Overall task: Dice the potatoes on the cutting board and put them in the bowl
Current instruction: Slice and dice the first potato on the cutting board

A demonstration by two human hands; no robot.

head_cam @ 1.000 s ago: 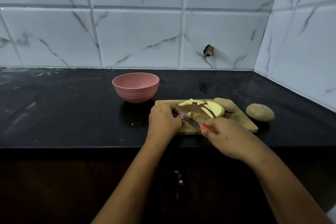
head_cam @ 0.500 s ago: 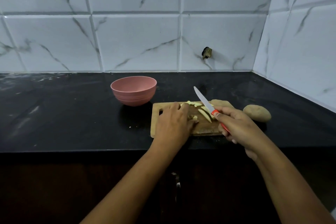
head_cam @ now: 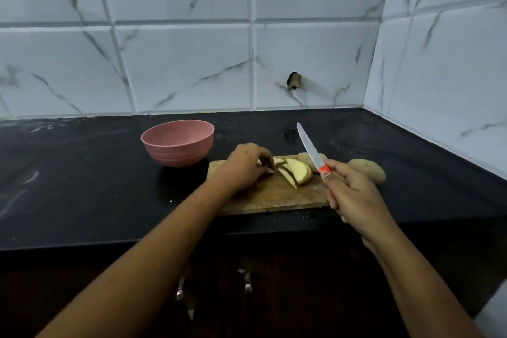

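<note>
A wooden cutting board [head_cam: 277,195] lies on the black counter. Pale potato slices [head_cam: 297,171] rest on its far half, with an unpeeled potato piece [head_cam: 304,158] behind them. My left hand [head_cam: 247,166] sits on the board's left part, fingers curled over small cut pieces that it mostly hides. My right hand [head_cam: 349,189] grips a knife [head_cam: 310,147] by its red handle, blade raised and pointing up and away. A whole brown potato [head_cam: 369,169] lies on the counter right of the board. The pink bowl [head_cam: 177,143] stands left of the board.
The black counter [head_cam: 82,173] ends at white marble-look tiled walls behind and on the right [head_cam: 439,77]. A dark hole with a stub [head_cam: 294,81] marks the back wall. Dark cabinet fronts with metal handles [head_cam: 247,282] lie below the counter edge.
The knife left the board and now points upward in my right hand. My left hand moved from the board's near edge toward the far left, over the cut pieces.
</note>
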